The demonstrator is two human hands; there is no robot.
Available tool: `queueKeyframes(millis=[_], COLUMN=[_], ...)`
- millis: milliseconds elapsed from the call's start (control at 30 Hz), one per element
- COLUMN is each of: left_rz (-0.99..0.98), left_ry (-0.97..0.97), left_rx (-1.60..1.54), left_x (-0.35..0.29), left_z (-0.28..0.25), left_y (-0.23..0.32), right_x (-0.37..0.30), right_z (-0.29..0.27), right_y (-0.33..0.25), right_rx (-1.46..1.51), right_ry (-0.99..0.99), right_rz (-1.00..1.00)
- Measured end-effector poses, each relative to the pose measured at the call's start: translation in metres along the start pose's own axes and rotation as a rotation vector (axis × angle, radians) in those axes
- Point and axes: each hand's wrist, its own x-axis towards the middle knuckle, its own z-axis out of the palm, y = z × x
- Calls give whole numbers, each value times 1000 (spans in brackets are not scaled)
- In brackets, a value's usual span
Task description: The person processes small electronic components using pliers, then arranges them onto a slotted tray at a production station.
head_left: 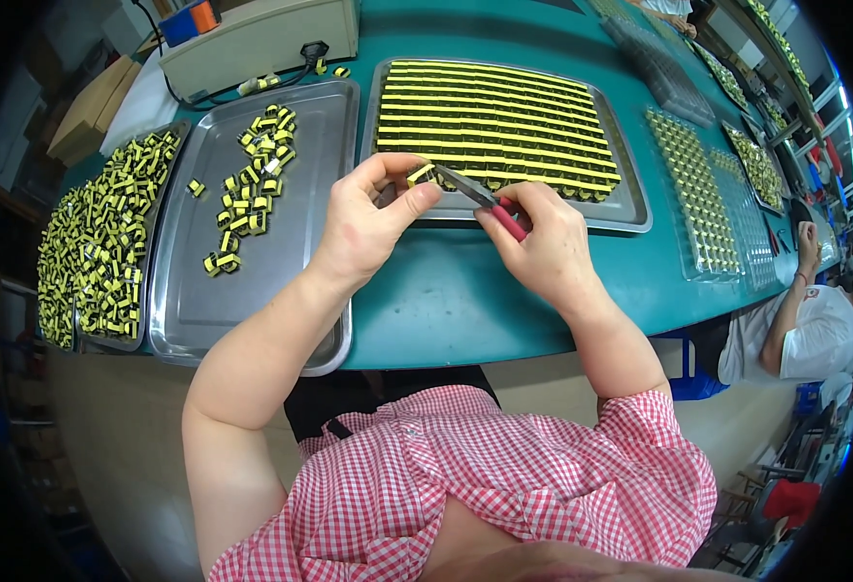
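Observation:
Between the thumb and fingers of my left hand (357, 228) is a small yellow-and-black component (421, 175). My right hand (553, 242) grips red-handled pliers (470, 187), their grey jaws pointing left and reaching the component. Whether the jaws are closed on it is too small to tell. Both hands are over the near edge of a metal tray (630, 212), where rows of similar yellow-and-black components (494, 128) stand side by side. Left of my left hand lies a second metal tray (189, 281) with a loose cluster of components (257, 179).
A heaped tray of components (106, 242) stands at the far left. Behind are a beige box-shaped device (262, 48) with a black plug and a cardboard box (92, 112). Clear plastic trays of parts (693, 194) lie rightward. A co-worker in white (795, 335) sits at right.

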Motion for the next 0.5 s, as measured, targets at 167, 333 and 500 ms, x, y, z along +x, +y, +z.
queueKeyframes(millis=[167,333,500], left_rz=[-15,-31,3], left_ry=[-28,-106,-192], left_rx=[-69,-155,-136], left_x=[0,-3,-5], left_z=[2,4,5], left_y=[1,0,-7], right_x=[-1,2,2], right_z=[-1,0,2], right_y=[0,-6,-5], right_rx=[45,649,1324], right_ry=[-35,-338,-532], right_rz=[-9,353,534])
